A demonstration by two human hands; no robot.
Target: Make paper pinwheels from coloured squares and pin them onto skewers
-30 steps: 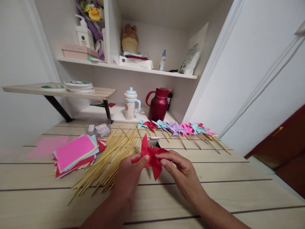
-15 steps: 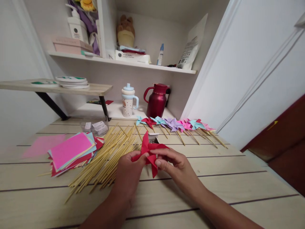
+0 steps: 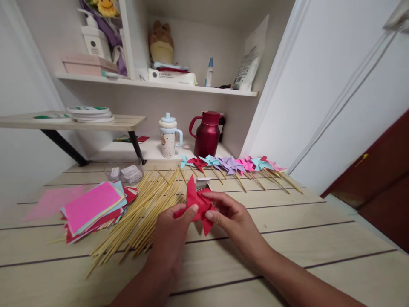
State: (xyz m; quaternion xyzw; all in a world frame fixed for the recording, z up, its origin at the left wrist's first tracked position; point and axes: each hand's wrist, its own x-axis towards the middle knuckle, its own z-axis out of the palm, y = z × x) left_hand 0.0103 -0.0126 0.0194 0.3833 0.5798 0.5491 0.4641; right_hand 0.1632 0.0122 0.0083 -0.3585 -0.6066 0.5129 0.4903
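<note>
Since a second ago, both hands and red paper pinwheel (image 3: 197, 204) shifted slightly left and farther up table; paper flaps drawn tighter toward centre. Left hand (image 3: 171, 232) pinches pinwheel's left side, thumb on top. Right hand (image 3: 230, 217) fingers closed on folded flaps at centre. Pinwheel held just above wooden table (image 3: 319, 238), beside bamboo sticks (image 3: 143, 209) spreading left. Coloured paper stack (image 3: 94, 207) further left, near table's left edge. Row of finished pinwheels (image 3: 233, 164) behind. Bare tabletop to right of hands and toward near edge
</note>
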